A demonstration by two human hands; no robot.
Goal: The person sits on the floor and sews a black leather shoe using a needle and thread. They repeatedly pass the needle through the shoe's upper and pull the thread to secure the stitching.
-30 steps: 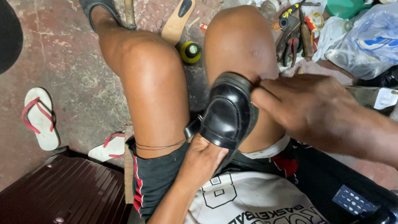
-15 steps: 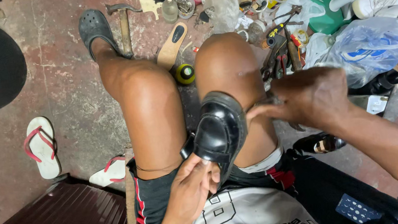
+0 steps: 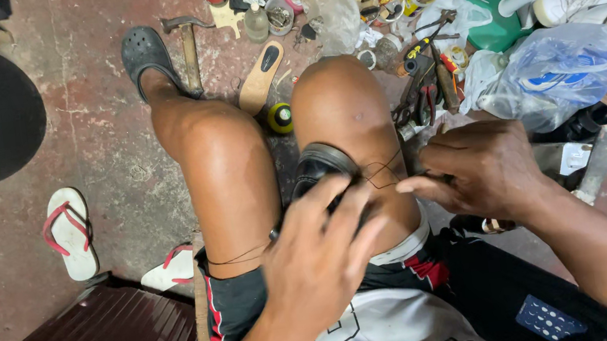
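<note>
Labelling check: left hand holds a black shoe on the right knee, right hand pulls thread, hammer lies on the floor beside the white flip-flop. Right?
Not quite. In the head view the hammer lies beside the dark clog, not the white flip-flop. The left hand on the black shoe and the right hand pulling thread hold.

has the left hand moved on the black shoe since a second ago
Yes. The left hand slid from beneath the black shoe onto its top, toward the right knee.

Lighting: soft, even, from overhead; moderate brightness. Highlights: mild sheen on both knees and on the plastic bag. Shadows: shallow, pooled between the thighs and under the left hand. Focus: sharp at centre; slight motion blur on the fingers. Edges: wide-angle stretch, corners darkened at the left
</note>
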